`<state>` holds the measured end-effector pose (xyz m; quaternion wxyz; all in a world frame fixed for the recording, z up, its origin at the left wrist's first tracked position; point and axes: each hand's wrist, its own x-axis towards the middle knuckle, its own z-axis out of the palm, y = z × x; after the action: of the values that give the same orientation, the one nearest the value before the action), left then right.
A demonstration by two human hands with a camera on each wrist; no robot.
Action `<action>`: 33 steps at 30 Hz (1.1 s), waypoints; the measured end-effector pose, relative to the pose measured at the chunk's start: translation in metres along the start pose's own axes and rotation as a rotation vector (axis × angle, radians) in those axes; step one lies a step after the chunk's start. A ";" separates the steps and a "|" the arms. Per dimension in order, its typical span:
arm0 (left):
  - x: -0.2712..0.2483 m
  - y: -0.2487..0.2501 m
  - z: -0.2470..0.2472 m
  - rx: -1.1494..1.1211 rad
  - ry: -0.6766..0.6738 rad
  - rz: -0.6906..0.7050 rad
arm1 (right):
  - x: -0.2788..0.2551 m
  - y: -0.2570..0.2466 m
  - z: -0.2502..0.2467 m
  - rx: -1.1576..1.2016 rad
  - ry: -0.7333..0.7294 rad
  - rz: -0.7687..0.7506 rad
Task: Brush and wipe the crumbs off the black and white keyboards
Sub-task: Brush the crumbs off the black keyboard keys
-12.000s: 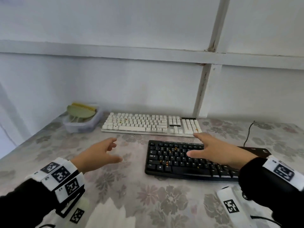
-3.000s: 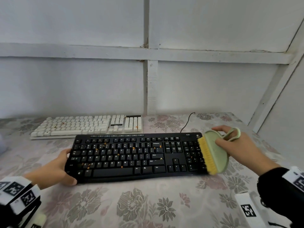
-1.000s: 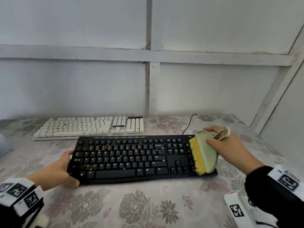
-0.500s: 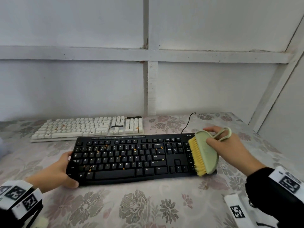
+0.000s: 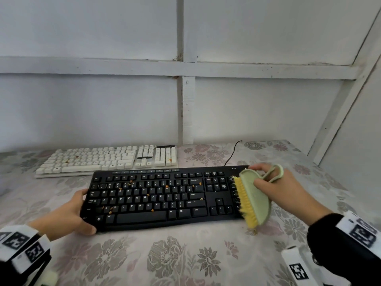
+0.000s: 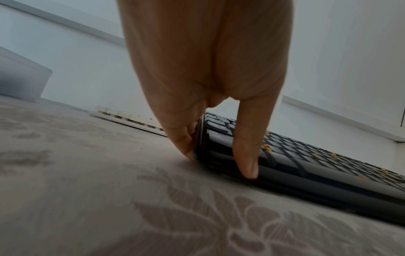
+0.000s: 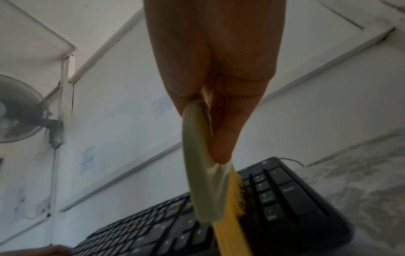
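We note a table under a pale floral cloth. On it, nearest us, lies the black full-size keyboard, orange crumbs scattered over its letter keys. Our left hand grips its left end, fingers curled round the edge, thumb at the front corner. Our right hand holds the pale green plastic hand brush by its looped handle; the yellow bristles touch the number pad at the right end. A thin black cable runs back from there. Just behind, apart from the black one, sits the white keyboard, crumbs on it too. Beyond stands a white panelled wall.
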<state>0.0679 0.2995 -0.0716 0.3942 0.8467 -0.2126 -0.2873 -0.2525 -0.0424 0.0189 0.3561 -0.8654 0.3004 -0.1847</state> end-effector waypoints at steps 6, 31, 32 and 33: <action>0.001 0.000 -0.001 -0.009 -0.006 -0.003 | -0.002 -0.008 -0.016 0.106 0.048 -0.017; -0.005 0.004 0.000 0.014 -0.021 0.015 | 0.012 -0.015 0.007 -0.076 -0.053 -0.030; -0.005 0.004 0.001 0.017 -0.020 0.013 | 0.008 -0.015 0.005 -0.084 -0.093 -0.028; -0.005 0.005 0.001 0.017 -0.018 0.013 | 0.006 -0.016 0.003 -0.065 -0.112 -0.025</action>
<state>0.0626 0.2990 -0.0665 0.3868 0.8461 -0.2239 -0.2904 -0.2397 -0.0356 0.0294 0.3416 -0.8891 0.2753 -0.1306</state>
